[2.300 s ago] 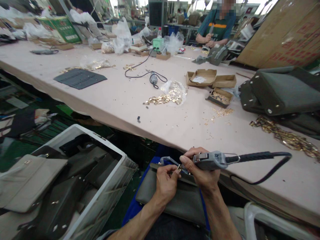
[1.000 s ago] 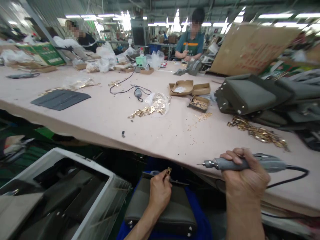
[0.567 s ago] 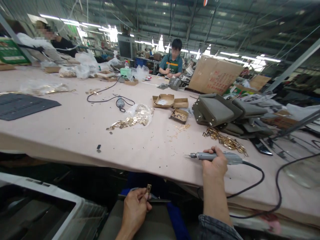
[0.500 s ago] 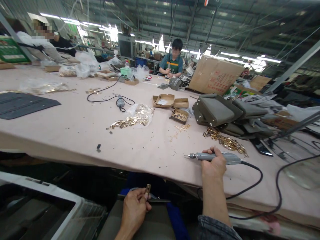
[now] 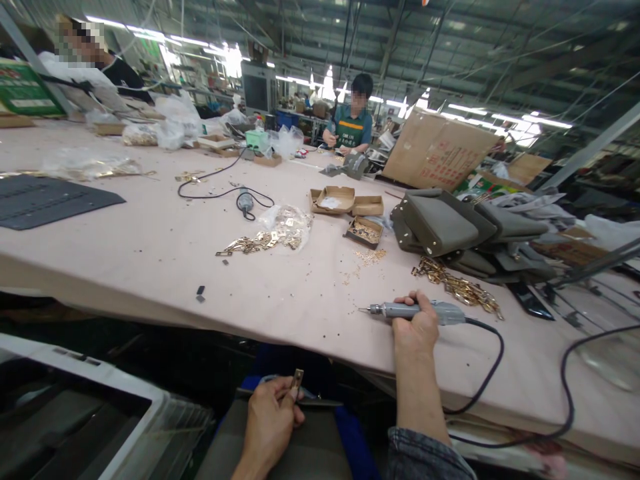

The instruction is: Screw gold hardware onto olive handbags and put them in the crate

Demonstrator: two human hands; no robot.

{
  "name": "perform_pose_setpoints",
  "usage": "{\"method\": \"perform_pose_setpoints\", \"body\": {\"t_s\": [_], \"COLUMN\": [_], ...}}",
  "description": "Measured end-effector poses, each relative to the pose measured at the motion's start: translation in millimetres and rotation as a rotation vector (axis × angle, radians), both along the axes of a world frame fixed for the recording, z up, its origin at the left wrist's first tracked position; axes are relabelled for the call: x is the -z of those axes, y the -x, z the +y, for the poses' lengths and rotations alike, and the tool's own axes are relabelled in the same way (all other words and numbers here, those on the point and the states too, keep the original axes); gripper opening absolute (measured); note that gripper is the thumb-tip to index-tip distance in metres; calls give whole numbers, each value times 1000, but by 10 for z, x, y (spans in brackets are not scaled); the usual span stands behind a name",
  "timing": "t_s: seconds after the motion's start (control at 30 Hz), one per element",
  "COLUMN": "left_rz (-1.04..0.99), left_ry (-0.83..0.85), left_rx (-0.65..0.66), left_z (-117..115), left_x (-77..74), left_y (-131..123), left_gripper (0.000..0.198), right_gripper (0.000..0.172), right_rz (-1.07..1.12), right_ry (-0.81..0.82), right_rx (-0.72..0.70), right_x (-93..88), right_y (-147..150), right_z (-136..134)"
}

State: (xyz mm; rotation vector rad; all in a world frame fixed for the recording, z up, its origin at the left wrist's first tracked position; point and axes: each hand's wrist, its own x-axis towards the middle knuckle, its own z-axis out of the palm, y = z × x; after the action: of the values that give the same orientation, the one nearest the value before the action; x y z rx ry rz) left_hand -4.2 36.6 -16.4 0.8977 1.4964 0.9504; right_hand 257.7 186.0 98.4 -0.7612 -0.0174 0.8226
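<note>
My left hand (image 5: 273, 417) pinches a small gold metal plate (image 5: 298, 380) upright between thumb and fingers. It rests on an olive-grey bag panel (image 5: 313, 443) lying over my lap. Wrapped around a grey electric screwdriver (image 5: 450, 313), my right hand (image 5: 419, 323) is at the table's near edge. The screwdriver lies nearly level, its thin bit pointing left, close to tiny loose screws (image 5: 354, 307) on the tabletop. A black cable runs from its rear end. More tiny gold screws fill a small cardboard box (image 5: 364, 233) and spill out in front of it.
Gold metal fittings (image 5: 463, 290) lie in a heap beside stacked olive-grey bags (image 5: 440, 223). Further left are a plastic bag of gold plates (image 5: 287, 230) and a second corded tool (image 5: 245, 200). A white crate (image 5: 160, 400) stands lower left. A person (image 5: 353, 127) works across the table.
My right hand has moved slightly left with the screwdriver, bringing the bit nearer the scattered screws. My left hand still holds the gold plate in the same place. The view has shifted a little.
</note>
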Motion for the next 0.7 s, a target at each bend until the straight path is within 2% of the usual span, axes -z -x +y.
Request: {"method": "perform_pose_setpoints", "body": {"t_s": [0.43,0.7], "left_rz": [-3,21], "left_ry": [5,-8], "left_rx": [-1,18], "left_z": [-12,-14], "left_x": [10,9], "left_y": [23,35], "left_gripper": [57,49], "right_gripper": [24,24], "right_rz": [-45,-47], "right_ry": [-5,0], "right_rx": [46,70], "right_x": [14,20], "right_y": [17,-5], "right_z": [-26,-19]}}
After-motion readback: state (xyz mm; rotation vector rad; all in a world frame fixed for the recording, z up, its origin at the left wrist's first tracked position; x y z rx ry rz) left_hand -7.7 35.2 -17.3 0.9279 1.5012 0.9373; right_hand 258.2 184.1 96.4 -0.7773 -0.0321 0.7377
